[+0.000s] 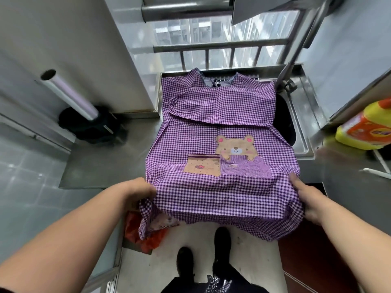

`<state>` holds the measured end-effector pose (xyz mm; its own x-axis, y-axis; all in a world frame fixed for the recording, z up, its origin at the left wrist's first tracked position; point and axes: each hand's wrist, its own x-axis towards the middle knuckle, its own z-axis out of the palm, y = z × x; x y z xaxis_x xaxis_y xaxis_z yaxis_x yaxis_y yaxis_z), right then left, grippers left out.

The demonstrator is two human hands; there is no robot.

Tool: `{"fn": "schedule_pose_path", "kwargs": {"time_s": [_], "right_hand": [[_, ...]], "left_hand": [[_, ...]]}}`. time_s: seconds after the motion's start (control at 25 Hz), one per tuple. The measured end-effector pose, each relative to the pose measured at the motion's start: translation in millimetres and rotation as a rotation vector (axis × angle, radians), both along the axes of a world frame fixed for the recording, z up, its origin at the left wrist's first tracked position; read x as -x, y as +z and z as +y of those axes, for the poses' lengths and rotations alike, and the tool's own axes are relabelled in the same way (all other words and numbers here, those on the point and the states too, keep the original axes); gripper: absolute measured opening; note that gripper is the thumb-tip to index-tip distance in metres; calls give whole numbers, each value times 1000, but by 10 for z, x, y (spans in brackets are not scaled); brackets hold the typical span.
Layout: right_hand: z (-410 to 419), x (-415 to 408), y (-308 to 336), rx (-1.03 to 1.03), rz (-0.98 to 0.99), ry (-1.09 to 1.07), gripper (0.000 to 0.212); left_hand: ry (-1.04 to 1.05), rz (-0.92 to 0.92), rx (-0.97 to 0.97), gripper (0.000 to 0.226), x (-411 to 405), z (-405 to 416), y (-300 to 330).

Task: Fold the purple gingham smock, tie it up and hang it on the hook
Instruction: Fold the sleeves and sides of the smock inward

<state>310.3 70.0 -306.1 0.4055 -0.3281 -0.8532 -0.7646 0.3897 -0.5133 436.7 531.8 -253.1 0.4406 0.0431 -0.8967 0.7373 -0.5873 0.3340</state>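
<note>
Purple gingham smock (220,115) spread front-up across the steel tabletop (101,163), collar toward the barred window (220,51), lower hem hanging off the near edge above the person's black shoes (221,240). Bear patch (236,147) and pockets face up. Sleeves folded across the chest. Left hand (140,190) pinches the hem's left corner; right hand (306,199) grips the right corner, fingers curled under cloth. Yellow detergent bottle (366,125) lies at the right, well apart. Orange bag (148,237) below the tabletop edge.

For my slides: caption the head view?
Both hands, left and right, grip the smock's hem over the counter.
</note>
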Motion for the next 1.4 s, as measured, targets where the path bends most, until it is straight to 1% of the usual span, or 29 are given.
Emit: {"fn": "schedule_pose_path", "kwargs": {"time_s": [0.04, 0.12, 0.2, 0.24, 0.28, 0.32, 0.36, 0.4, 0.44, 0.48, 0.52, 0.56, 0.64, 0.72, 0.76, 0.84, 0.88, 0.92, 1.0, 1.04, 1.08, 1.12, 1.16, 1.2, 1.24, 1.28, 1.32, 1.36, 1.4], "right_hand": [[49, 71, 100, -57, 32, 78, 44], [144, 305, 124, -94, 113, 254, 34], [225, 501, 75, 5, 209, 367, 29], [268, 550, 114, 57, 228, 412, 28], [297, 550, 196, 69, 214, 454, 27], [343, 490, 336, 74, 178, 429, 26], [376, 427, 482, 47, 105, 352, 26], [390, 352, 632, -27, 5, 209, 28], [403, 292, 794, -126, -129, 50, 33], [448, 274, 949, -187, -211, -57, 39], [508, 292, 1032, -199, -212, -69, 42], [581, 346, 1075, -185, -171, -3, 42], [719, 486, 997, -152, -62, 128, 38], [793, 508, 980, -132, -26, 133, 36], [840, 480, 1071, -115, -54, 127, 35], [819, 379, 1267, -159, -211, -16, 31], [797, 361, 1366, -201, -297, -80, 28], [802, 362, 1432, -204, -319, -93, 28], [810, 440, 1334, -149, -184, 58, 33], [815, 495, 1256, -123, -104, 142, 35], [832, 513, 1218, -119, -67, 189, 35], [836, 531, 1226, -105, -59, 191, 34], [904, 518, 1330, -90, -59, 193, 34], [898, 460, 1409, -107, -99, 130, 32], [884, 398, 1499, -130, -165, 59, 29], [854, 353, 1544, -112, -227, 9, 30], [846, 342, 1557, -63, -245, -10, 31], [856, 348, 1549, -5, -241, 37, 28], [916, 387, 1561, -14, -237, 89, 25]], "left_hand": [[7, -22, 17, 20, 37, 11, 26], [32, -77, -2, 16, 89, 55, 15], [32, -95, -2, 13, 133, 103, 11], [6, -92, 3, 10, 143, 141, 19], [-32, -90, 9, 12, 134, 178, 29], [-49, -97, 26, 19, 107, 200, 62], [-37, -125, 70, 22, 87, 203, 136], [19, -149, 160, 22, 71, 174, 225], [124, -154, 269, 25, 39, 165, 290], [227, -146, 363, 30, 24, 161, 368], [291, -119, 408, 36, 26, 178, 416], [288, -75, 433, 39, 42, 199, 424], [161, 8, 421, 39, 144, 261, 373], [105, -13, 444, 41, 175, 250, 371], [135, -41, 478, 41, 160, 224, 425], [232, -96, 569, 44, 56, 218, 501], [258, -100, 619, 48, 30, 213, 577], [233, -63, 642, 52, 34, 263, 608], [58, 47, 585, 49, 189, 306, 673], [-19, 58, 560, 39, 265, 298, 700], [-36, 36, 553, 25, 301, 292, 705], [-18, -26, 522, 17, 319, 271, 733], [40, -72, 497, 21, 290, 268, 760], [115, -107, 512, 29, 237, 255, 804], [196, -112, 529, 37, 173, 257, 815], [238, -119, 524, 42, 131, 257, 820], [236, -114, 510, 45, 117, 272, 812], [194, -101, 466, 46, 132, 284, 805], [152, -82, 415, 46, 166, 298, 797]]}}
